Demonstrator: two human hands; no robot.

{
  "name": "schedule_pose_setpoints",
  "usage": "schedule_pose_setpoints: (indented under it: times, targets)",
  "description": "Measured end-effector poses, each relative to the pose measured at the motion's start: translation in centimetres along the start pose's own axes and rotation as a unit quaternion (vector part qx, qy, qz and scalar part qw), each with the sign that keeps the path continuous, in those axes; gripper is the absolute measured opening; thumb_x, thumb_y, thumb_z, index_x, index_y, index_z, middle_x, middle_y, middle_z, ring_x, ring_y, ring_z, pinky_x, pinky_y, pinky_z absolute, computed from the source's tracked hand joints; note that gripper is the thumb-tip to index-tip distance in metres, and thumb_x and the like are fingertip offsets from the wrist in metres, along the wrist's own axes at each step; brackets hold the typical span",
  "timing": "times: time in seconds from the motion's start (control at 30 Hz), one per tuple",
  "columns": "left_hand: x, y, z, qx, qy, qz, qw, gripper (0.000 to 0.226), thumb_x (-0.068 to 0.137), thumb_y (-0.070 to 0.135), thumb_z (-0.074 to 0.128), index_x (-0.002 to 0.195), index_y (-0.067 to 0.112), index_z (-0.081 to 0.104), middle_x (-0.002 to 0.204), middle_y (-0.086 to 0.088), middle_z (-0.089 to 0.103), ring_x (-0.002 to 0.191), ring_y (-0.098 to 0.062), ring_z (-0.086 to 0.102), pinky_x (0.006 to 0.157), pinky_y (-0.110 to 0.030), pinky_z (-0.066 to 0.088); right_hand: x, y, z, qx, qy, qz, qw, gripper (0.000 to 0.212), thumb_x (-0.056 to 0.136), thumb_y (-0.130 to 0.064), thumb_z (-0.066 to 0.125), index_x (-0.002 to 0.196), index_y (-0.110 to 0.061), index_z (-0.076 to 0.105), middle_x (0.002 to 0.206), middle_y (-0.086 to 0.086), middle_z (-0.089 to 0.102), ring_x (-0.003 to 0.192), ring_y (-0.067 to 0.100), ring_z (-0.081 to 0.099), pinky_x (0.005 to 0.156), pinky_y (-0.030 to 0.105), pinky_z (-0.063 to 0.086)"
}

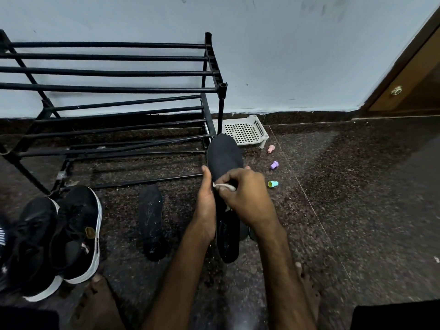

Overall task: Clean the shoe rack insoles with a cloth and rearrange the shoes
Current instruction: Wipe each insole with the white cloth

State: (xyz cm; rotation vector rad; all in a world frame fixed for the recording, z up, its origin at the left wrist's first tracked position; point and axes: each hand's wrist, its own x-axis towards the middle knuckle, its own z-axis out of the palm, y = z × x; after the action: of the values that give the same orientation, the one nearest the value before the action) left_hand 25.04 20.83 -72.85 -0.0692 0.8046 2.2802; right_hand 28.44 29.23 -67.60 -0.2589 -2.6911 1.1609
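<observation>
Right hand is pinching a small crumpled white cloth between thumb and curled fingers and pressing it onto the face of a flat black foam insole. Left hand is gripping that insole along its left edge, thumb lying up the side and fingers wrapped behind. The toe end is pointing up and away, toward the black metal bar shoe rack.

Step in hand, as I am reading it: wiping the held insole, with the cloth working at about mid-length.

Notes on doing it well:
- The left hand should be bracing from behind, so the thin sheet is not buckling under the cloth.
- Strokes should be running lengthwise in one direction, so grit is leaving at the tip and not getting smeared back.
- The cloth is looking very small; turning it to a fresh face is probably worth doing.

Positions: the cloth is sitting under the right fingertips, touching the insole just beside the left thumb. A second black insole with pale scuff marks is lying on the dark speckled stone floor, left of the left forearm and apart from both hands. A dark shape is showing below the wrists; insole or shoe, I cannot tell. A pair of black knit sneakers with white soles is resting on the floor at far left, in front of the rack, so rearranging is not yet done.
</observation>
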Motion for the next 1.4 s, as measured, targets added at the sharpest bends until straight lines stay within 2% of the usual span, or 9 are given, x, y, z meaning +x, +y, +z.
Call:
schedule_pose_setpoints:
  times: [0.1,0.23,0.37,0.43,0.6,0.8,1.0,1.2,1.4]
  targets:
    - [0.1,0.2,-0.1,-0.028,0.0,0.01,1.0,0.093,0.092,0.074,0.025,0.14,-0.003,0.048,0.145,-0.02,0.049,0.135,-0.029,0.048,0.113,-0.041,0.038,0.1,1.3,-0.6,-0.041,-0.054,0.032,0.997,0.003,0.077,-0.018,0.077,0.077,-0.021,0.077,0.076,-0.009,0.074,0.073,0.002,0.067,0.076,0.025,0.055]
    - [0.3,0.0,0.2,-0.018,-0.013,-0.004,1.0,0.095,0.091,0.074,0.029,0.145,-0.003,0.041,0.152,-0.02,0.039,0.142,-0.031,0.036,0.122,-0.044,0.021,0.1,1.2,-0.2,-0.07,0.09,0.04,0.993,0.006,0.079,-0.016,0.072,0.082,-0.02,0.075,0.083,-0.005,0.074,0.077,0.013,0.069,0.078,0.032,0.057]
    - [0.2,0.0,-0.1,-0.023,0.007,-0.013,1.0,0.088,0.092,0.071,0.032,0.135,-0.003,0.055,0.136,-0.018,0.059,0.126,-0.026,0.056,0.113,-0.038,0.038,-0.1,-0.2,-0.3,0.013,-0.052,0.011,0.998,0.006,0.08,-0.013,0.076,0.082,-0.018,0.077,0.079,-0.008,0.074,0.073,0.0,0.067,0.07,0.014,0.053]
    - [0.2,0.1,-0.3,-0.031,0.016,-0.012,0.999,0.082,0.093,0.069,0.035,0.125,-0.001,0.064,0.123,-0.017,0.065,0.111,-0.027,0.065,0.101,-0.038,0.048,0.0,0.7,-0.7,-0.024,-0.083,0.03,0.996,0.004,0.077,-0.017,0.078,0.077,-0.02,0.077,0.074,-0.008,0.074,0.069,0.0,0.067,0.07,0.018,0.055]
    - [0.3,-0.5,0.2,-0.017,-0.006,-0.06,0.998,0.075,0.094,0.067,0.032,0.106,0.006,0.075,0.103,-0.014,0.072,0.095,-0.024,0.07,0.085,-0.034,0.057,0.4,1.6,-0.8,-0.068,0.147,0.042,0.986,0.008,0.08,-0.012,0.072,0.087,-0.016,0.076,0.087,-0.002,0.072,0.079,0.014,0.067,0.08,0.033,0.056]
    - [0.4,-0.2,-0.9,-0.019,-0.021,-0.075,0.997,0.081,0.092,0.071,0.032,0.096,0.005,0.078,0.097,-0.016,0.073,0.089,-0.026,0.072,0.083,-0.035,0.057,0.2,0.9,-1.3,-0.052,-0.065,0.02,0.996,0.006,0.077,-0.016,0.077,0.078,-0.021,0.076,0.079,-0.007,0.074,0.075,0.003,0.067,0.078,0.024,0.055]
    - [0.2,-0.8,0.1,0.014,-0.027,-0.087,0.996,0.071,0.097,0.065,0.032,0.119,0.009,0.069,0.115,-0.015,0.069,0.107,-0.026,0.065,0.099,-0.038,0.049,1.0,1.6,-2.1,-0.095,0.195,0.003,0.976,0.009,0.082,-0.007,0.071,0.089,-0.012,0.075,0.091,0.001,0.07,0.081,0.016,0.065,0.082,0.035,0.054]
    - [0.1,-0.6,-0.3,0.024,-0.032,-0.083,0.996,0.07,0.095,0.065,0.038,0.119,0.006,0.067,0.11,-0.018,0.066,0.101,-0.027,0.064,0.093,-0.038,0.049,0.2,1.2,-2.6,-0.061,-0.041,0.006,0.997,0.009,0.078,-0.012,0.076,0.08,-0.02,0.076,0.082,-0.006,0.073,0.076,0.008,0.067,0.079,0.031,0.056]
    - [-0.1,-1.3,-0.4,0.092,-0.078,-0.106,0.987,0.066,0.1,0.058,0.03,0.121,0.008,0.067,0.103,-0.013,0.073,0.082,-0.027,0.072,0.066,-0.036,0.055,1.3,1.8,-4.3,-0.1,0.226,0.03,0.968,0.012,0.085,-0.008,0.072,0.095,-0.011,0.075,0.096,0.0,0.069,0.085,0.011,0.063,0.087,0.027,0.053]
